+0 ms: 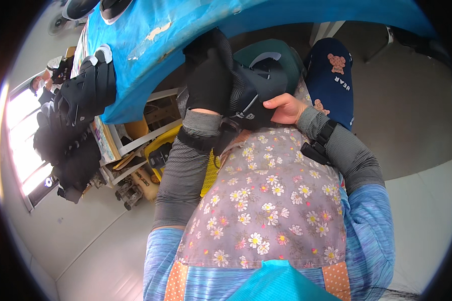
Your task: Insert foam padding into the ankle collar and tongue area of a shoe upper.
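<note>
Fingers of the bare right hand [285,108] pinch the rim of a dark moulded shoe upper [258,88], held over the lap; the black-gloved left hand [208,75] clasps its other side, steadying it (glove hides the fingertips); a blue-covered table [196,30] crowds close ahead, stacked black uppers [83,95] lying leftward.

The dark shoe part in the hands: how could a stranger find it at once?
Start at the blue table and come down to the flowered apron. Just above it, the gloved left hand and the bare right hand hold the dark shoe part. The other dark pieces lie at the table's left end, untouched.
</note>
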Demonstrator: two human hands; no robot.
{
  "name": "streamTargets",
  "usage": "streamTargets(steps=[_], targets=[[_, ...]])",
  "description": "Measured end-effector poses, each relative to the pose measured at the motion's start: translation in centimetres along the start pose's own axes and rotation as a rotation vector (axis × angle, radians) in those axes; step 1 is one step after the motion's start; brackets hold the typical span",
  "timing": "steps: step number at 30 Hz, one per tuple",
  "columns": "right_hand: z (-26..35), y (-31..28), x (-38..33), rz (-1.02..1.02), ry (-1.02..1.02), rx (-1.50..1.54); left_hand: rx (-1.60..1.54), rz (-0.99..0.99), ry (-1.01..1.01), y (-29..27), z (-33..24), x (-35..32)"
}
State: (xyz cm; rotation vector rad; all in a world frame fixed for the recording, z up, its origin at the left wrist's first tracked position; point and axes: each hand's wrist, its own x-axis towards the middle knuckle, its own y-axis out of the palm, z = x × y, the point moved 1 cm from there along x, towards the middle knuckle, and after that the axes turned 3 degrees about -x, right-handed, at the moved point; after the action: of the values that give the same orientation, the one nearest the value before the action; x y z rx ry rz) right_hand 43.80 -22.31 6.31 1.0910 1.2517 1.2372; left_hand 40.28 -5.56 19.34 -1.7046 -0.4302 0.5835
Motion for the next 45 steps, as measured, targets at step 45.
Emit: streamTargets(steps=[45], targets=[[1.5,2.1,-2.8,-0.145,-0.161,-0.560,-0.236,-0.104,0.393,7.2,3.2,2.5]])
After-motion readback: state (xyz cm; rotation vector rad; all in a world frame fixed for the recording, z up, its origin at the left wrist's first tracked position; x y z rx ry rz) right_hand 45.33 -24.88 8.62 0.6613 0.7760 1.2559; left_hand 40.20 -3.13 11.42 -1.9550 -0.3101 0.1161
